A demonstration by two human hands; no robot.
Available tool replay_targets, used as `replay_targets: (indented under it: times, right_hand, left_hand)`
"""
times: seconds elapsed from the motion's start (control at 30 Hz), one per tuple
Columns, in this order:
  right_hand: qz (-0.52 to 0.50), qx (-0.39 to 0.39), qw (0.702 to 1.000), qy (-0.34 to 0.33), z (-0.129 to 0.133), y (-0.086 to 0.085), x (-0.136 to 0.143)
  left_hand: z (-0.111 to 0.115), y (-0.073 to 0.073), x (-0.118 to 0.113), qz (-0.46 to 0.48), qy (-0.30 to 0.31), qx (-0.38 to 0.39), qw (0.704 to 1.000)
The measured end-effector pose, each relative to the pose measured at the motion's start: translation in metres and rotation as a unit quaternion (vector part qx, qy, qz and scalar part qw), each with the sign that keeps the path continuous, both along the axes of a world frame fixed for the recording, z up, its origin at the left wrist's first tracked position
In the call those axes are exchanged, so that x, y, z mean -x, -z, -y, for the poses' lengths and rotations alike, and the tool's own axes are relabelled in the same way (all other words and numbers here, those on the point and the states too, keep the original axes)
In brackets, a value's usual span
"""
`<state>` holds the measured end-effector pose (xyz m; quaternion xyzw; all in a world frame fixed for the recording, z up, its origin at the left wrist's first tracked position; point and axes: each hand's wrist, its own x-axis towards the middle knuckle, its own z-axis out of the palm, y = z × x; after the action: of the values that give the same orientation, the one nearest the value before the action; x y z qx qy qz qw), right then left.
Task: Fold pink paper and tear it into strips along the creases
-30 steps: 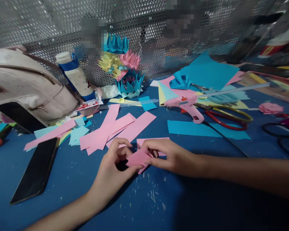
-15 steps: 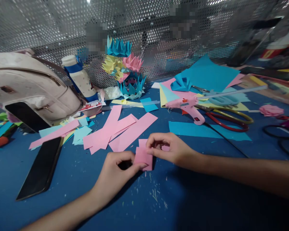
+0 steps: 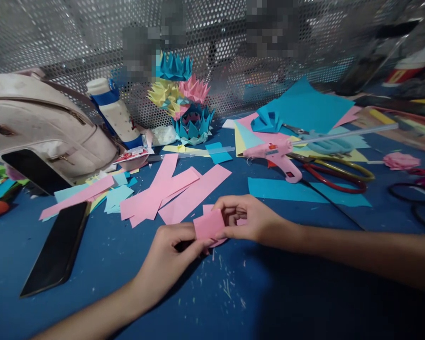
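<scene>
A small folded pink paper [image 3: 209, 225] is held between both hands above the blue table [image 3: 156, 311]. My left hand [image 3: 179, 245] pinches its lower left part, thumb in front. On its right edge my right hand [image 3: 239, 218] closes, with the thumb at the lower corner and the fingers behind. Another pink piece [image 3: 207, 208] shows partly behind the folded one. Pink paper strips [image 3: 194, 193] lie crossed beyond my left hand. A pink glue gun [image 3: 276, 156] rests on its side past my right hand.
A phone [image 3: 58, 250] lies at the left, near a beige bag [image 3: 38, 123] and a bottle [image 3: 115, 113]. Folded paper flowers [image 3: 193, 120] stand at the back. Red-handled scissors [image 3: 336, 179], a blue strip [image 3: 304, 192] and a black cable [image 3: 335, 208] are on the right.
The folded pink paper has tilted and its face has turned. My right thumb has moved down to its lower right corner; my left hand has barely moved.
</scene>
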<state>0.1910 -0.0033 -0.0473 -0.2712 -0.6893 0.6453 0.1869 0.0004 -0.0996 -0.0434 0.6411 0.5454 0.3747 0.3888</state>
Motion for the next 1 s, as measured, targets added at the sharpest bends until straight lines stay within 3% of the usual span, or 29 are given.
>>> replay_targets:
  times: [0.2, 0.33, 0.5, 0.8, 1.0]
  right_hand:
    - [0.003, 0.037, 0.999, -0.006, 0.0005, -0.0027, 0.0010]
    - [0.009, 0.027, 1.000, 0.001, -0.0007, -0.0018, 0.0015]
    - [0.015, 0.015, 1.000, 0.001, -0.0008, -0.0015, 0.0019]
    - [-0.007, 0.036, 0.999, 0.027, 0.0033, -0.0067, 0.0045]
    - [-0.009, 0.062, 0.998, 0.032, -0.0021, -0.0005, 0.0048]
  left_hand:
    - [-0.0001, -0.0003, 0.0012, 0.016, -0.011, 0.016, 1.000]
    - [0.0006, 0.0003, 0.0005, 0.078, 0.018, 0.047, 0.996]
    - [0.0006, -0.0014, -0.0013, 0.089, 0.026, 0.060, 0.994]
    - [0.0027, 0.0013, -0.0031, 0.012, 0.013, 0.051, 0.999]
    - [0.0005, -0.0020, -0.0035, 0.003, 0.033, 0.037, 0.999]
